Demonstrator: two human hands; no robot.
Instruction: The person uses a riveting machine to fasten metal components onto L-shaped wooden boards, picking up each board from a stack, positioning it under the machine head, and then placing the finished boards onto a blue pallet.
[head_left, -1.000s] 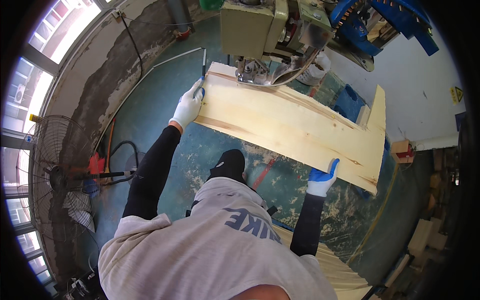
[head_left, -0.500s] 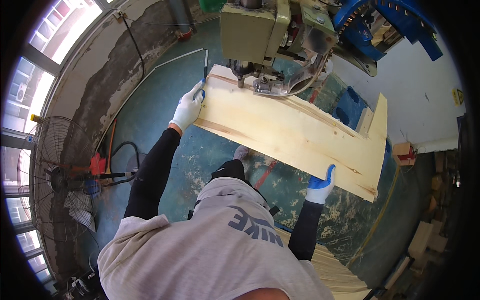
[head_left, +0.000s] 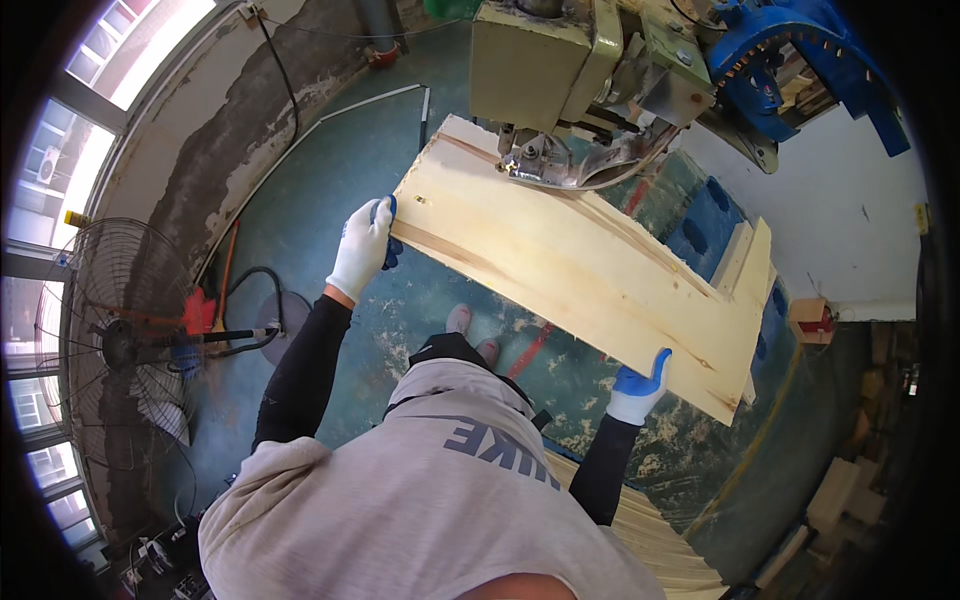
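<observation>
A long pale wooden board lies at a slant across the space before me, under a green-painted machine head. My left hand, in a white glove with blue fingertips, grips the board's near left corner. Lower right, my right hand holds the near long edge, its blue thumb on top and its fingers out of sight underneath. Close to the left hand, the board bears a small shiny mark. A curved metal guard on the machine sits over the far edge.
At the back right is a toothed blue machine part. Beneath the board's far right end, a pale wood block and a blue surface show. A caged fan stands left, by the windows. Stacked wood lies lower right.
My left hand has slid from the board's left end edge down to its near corner. The board has shifted slightly under the machine, and the downward spindle tip seen earlier no longer shows.
</observation>
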